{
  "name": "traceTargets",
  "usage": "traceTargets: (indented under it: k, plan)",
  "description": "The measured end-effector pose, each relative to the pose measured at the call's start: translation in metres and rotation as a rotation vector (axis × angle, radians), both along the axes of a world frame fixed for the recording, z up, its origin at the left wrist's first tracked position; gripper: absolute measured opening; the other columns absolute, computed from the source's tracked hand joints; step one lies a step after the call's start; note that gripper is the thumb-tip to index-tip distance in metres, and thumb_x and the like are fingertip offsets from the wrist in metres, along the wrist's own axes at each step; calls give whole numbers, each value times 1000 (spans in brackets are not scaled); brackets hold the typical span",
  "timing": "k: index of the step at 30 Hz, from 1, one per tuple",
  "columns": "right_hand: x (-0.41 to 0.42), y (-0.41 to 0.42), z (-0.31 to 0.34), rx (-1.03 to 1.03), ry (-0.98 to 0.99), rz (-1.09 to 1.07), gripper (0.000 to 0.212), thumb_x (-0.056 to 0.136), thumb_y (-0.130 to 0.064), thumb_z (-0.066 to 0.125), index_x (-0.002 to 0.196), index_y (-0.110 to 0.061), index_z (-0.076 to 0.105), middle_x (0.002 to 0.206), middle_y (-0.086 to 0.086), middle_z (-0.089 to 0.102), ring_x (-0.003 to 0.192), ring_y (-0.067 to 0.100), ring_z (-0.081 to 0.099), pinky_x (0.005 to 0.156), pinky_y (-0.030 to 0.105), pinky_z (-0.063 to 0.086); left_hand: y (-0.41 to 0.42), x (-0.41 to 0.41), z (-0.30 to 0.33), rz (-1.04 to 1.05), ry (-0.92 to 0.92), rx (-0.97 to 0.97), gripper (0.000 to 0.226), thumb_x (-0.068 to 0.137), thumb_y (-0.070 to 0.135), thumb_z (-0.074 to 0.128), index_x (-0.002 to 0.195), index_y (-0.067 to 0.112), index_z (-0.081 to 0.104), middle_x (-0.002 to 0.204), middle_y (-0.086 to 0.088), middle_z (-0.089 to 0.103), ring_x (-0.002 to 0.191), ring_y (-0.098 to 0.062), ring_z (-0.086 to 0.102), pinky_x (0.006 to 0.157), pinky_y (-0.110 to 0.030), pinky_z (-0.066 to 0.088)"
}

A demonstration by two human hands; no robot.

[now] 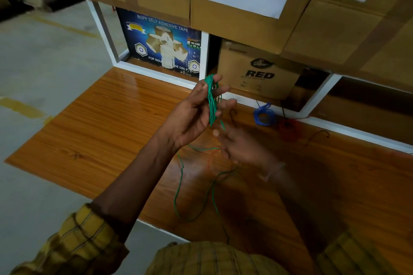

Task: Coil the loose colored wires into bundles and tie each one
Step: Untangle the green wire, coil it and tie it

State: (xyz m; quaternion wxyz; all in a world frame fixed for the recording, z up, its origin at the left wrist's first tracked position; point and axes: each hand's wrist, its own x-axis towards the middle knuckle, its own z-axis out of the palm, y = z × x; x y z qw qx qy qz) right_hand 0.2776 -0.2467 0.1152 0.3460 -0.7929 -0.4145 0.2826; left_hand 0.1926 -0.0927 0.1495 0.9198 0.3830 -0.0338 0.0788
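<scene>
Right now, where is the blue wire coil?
In the head view, the blue wire coil lies on the wooden table, right of the raised hands, beside the red coil.

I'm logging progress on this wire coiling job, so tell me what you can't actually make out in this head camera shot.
- Right hand: motion-blurred, so its grip on the green wire is unclear.
- Red bundle: dim and blurred; whether it is tied cannot be told.
- Blue coil: too small to show a tie.
- Green wire's loose end: lost in shadow near the person's body.
- Left hand: its fingers hide part of the coil.
</scene>
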Motion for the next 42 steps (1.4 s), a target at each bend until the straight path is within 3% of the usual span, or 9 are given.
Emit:
traceTargets:
  k: [5, 8, 11, 14, 17, 21, 26, 32, 42]
  plan:
    - [-16, -19, 2, -162, -332, 316, 10, 95, -18, 63, 104, -17, 65, 82, -1, 73, 76, 16, 68, 70, 24, 44, -2, 18, -10, 256, 95, 146, 36, 116, 22, 30, 149, 17, 42, 161, -18, 39, 116, -35, 71, 72, -25, 58]
    - [-19, -38, 27, -47, -3, 303, 5, 95, -10, 66, 99, -13, 65, 66, 1, 72, 60, 8, 67, 60, 15, 43, 7, 21, -13, 347, 176, 301, 38, 116, 22, 31, 153, 15, 39, 161, -12, 38, 112, -34, 73, 70, -26, 57]
    - [-3, -53, 57, -7, 135, 394, 5, 97, -18, 70, 98, -14, 67, 72, 7, 75, 70, 18, 75, 73, 31, 57, 13, 17, -17, 410, 214, 595, 37, 116, 21, 33, 152, 14, 37, 158, -6, 38, 107, -31, 75, 66, -27, 54]
    - [27, -62, 80, 198, 311, 458, 19, 97, -25, 68, 100, -6, 65, 84, 19, 73, 70, 26, 74, 69, 38, 59, 14, 11, -19, 370, 230, 768, 37, 116, 24, 33, 152, 15, 37, 154, -11, 41, 101, -27, 75, 66, -26, 54]
    - [48, -63, 97, 476, 530, 397, 26, 97, -30, 64, 103, -5, 64, 73, 6, 62, 63, 19, 62, 80, 54, 58, 10, 3, -11, 267, 267, 831, 36, 116, 26, 33, 150, 17, 41, 152, -11, 45, 95, -24, 74, 69, -24, 54]
    - [65, -46, 105, 626, 644, 117, 25, 106, -19, 41, 107, -2, 60, 67, -1, 39, 45, 6, 33, 46, 22, 45, -2, -2, 1, 106, 253, 895, 35, 116, 25, 33, 148, 20, 46, 146, -8, 53, 88, -24, 71, 69, -29, 52]
    - [89, -21, 95, 532, 269, -179, 28, 111, -21, 42, 97, -9, 64, 67, 1, 36, 47, 10, 29, 40, 22, 33, -16, -10, 7, -22, 208, 953, 38, 116, 23, 33, 152, 20, 45, 146, -8, 53, 84, -26, 69, 68, -29, 51]
    - [94, -11, 68, 473, -25, -280, 28, 104, -32, 57, 97, -9, 70, 67, 21, 46, 47, 16, 37, 42, 26, 35, -22, -12, 18, -159, 146, 865, 39, 116, 23, 32, 153, 19, 44, 144, -7, 54, 86, -26, 68, 69, -30, 48]
    - [24, -24, 7, 281, 156, -180, 35, 106, -39, 53, 91, -13, 72, 65, 10, 54, 50, 22, 47, 51, 32, 42, -1, 14, 20, -50, -29, 113, 47, 115, 21, 30, 160, 11, 33, 144, -20, 49, 108, -29, 74, 74, -25, 58]
